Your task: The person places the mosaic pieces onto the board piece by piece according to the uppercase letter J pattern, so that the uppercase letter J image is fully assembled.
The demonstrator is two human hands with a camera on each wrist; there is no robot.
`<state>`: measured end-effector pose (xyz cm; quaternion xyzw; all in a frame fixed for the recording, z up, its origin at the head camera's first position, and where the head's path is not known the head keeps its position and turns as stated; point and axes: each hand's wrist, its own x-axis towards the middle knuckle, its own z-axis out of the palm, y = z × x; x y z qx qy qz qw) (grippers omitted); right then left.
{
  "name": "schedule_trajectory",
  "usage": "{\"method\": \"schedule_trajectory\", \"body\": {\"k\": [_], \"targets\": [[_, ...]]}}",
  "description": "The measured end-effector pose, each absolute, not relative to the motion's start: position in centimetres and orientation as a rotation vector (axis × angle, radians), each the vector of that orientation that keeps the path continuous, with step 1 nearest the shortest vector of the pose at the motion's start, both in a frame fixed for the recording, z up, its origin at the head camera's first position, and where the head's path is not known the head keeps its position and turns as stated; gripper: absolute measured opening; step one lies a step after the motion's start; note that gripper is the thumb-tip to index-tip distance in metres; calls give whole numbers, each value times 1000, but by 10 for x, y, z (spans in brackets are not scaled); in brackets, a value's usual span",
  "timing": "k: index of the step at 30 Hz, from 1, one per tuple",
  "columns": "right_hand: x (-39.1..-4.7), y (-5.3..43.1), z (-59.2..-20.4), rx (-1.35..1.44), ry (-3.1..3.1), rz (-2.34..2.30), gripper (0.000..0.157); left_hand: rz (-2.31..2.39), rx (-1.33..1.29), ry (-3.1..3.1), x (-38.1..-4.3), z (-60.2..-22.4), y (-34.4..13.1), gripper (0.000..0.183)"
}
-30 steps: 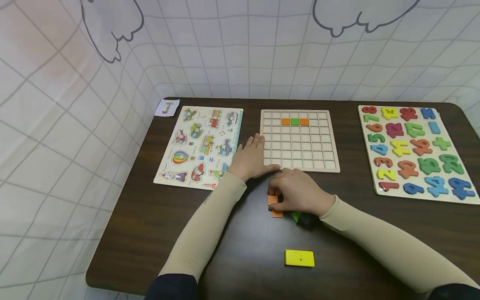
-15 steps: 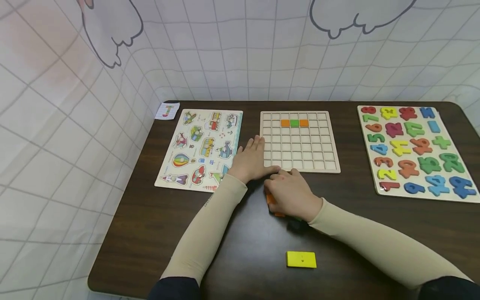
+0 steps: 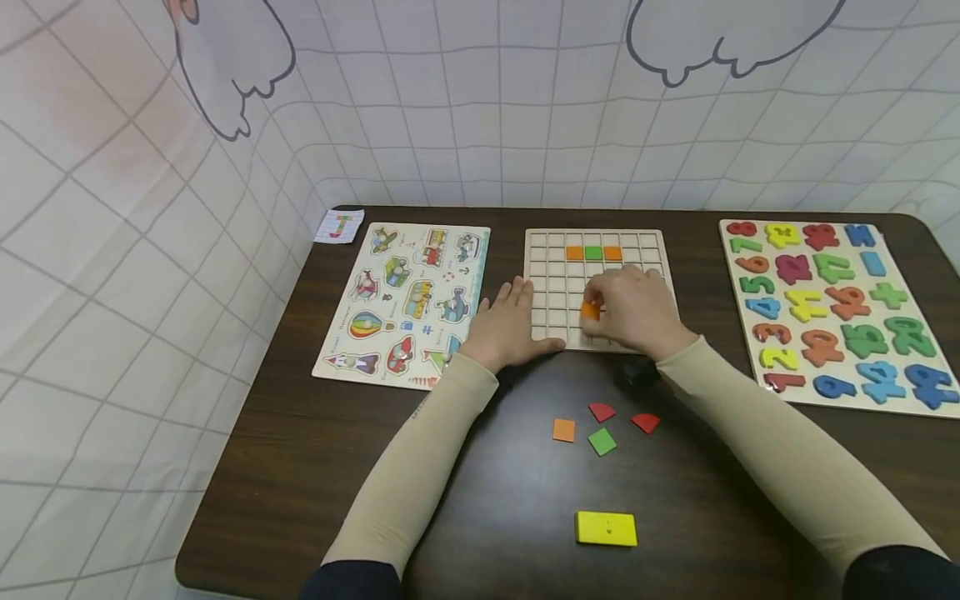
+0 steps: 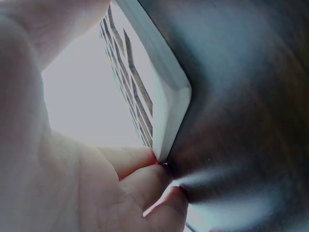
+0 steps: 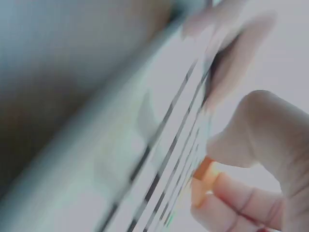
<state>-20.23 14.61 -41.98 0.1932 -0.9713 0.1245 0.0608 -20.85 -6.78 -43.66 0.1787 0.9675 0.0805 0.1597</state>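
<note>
My right hand (image 3: 637,310) pinches an orange square tile (image 3: 590,311) over the middle of the wooden grid board (image 3: 551,321). In the right wrist view, thumb and fingertips hold that orange tile (image 5: 205,171) close over the grid. My left hand (image 3: 504,329) lies with straight fingers along the board's left edge, its thumb by the near edge. The left wrist view shows fingers against the board's side (image 4: 169,96). Near the top of the grid, an orange tile (image 3: 574,253), a green tile (image 3: 593,253) and another orange tile (image 3: 612,253) sit side by side.
Nearer me lie an orange square (image 3: 564,430), a green square (image 3: 602,442), two red quarter-circle pieces (image 3: 602,412) and a yellow block (image 3: 606,528). A vehicle picture puzzle (image 3: 408,300) is at left, a number puzzle (image 3: 832,317) at right, a small card (image 3: 339,226) far left.
My right hand has moved from the loose pieces up over the grid board, taking an orange square with it. The remaining pieces on the table are uncovered. My left hand stays put.
</note>
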Motion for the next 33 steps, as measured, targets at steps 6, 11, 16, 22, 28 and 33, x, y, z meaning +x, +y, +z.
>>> {"method": "schedule_trajectory", "body": {"k": [6, 11, 16, 22, 28, 33], "targets": [[-247, 174, -431, 477, -2999, 305, 19, 213, 506, 2751, -204, -439, -65, 112], [-265, 179, -431, 525, -3054, 297, 23, 205, 512, 2755, -202, -440, -62, 112], [-272, 176, -424, 554, -3103, 343, 22, 211, 511, 2758, -202, -438, -63, 112], [-277, 171, -422, 518, -3138, 402, 24, 219, 493, 2759, -202, -438, -64, 112], [-276, 169, -422, 488, -3138, 458, 29, 210, 488, 2759, -203, -439, -65, 111], [-268, 169, -421, 519, -3078, 494, 30, 196, 483, 2770, -207, -435, -66, 111]]}}
